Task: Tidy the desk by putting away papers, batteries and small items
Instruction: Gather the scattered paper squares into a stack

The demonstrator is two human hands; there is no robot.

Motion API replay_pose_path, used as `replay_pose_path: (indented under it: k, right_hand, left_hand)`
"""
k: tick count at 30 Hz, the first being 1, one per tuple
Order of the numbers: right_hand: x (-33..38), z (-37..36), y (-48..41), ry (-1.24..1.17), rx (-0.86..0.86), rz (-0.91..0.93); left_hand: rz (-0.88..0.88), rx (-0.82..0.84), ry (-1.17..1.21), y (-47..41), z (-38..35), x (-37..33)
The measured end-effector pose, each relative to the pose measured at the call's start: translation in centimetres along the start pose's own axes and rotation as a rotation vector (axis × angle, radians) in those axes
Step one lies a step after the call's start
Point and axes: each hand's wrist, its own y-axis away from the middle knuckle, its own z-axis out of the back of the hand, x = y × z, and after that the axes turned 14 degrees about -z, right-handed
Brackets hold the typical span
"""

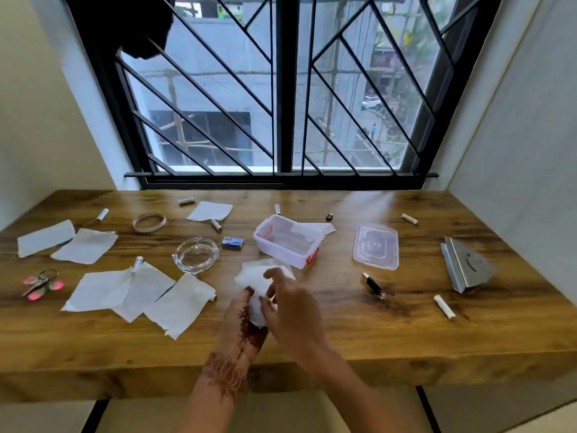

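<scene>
Gripped one white paper with left hand and right hand, both curled round it, over the desk, just near the open box. Looked like scrunching it small. Needed dropping inside next.

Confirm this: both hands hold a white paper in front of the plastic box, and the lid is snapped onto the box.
Wrong on the lid: the head view shows it on the desk, right of the open plastic box. Left hand and right hand do hold the white paper.
</scene>
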Motion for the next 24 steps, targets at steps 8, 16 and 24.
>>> replay_pose_path:
  k: [8,16,24]
  right_hand:
    - [1.6,-4.0,-1.3,-0.215,0.242,-0.147]
    - [-3.2,-7.8,-5.0,-0.166,-0.01,-0.314]
    - [-5.7,-10.6,-5.7,0.144,0.119,-0.295]
  left_hand:
    - [0.157,-0.031,-0.122,-2.8,1.8,-4.1]
    - [0.022,-0.108,-0.093,-6.2,4.4,-8.1]
    - [0.081,-0.127,-0.08,-8.5,6.8,-11.5]
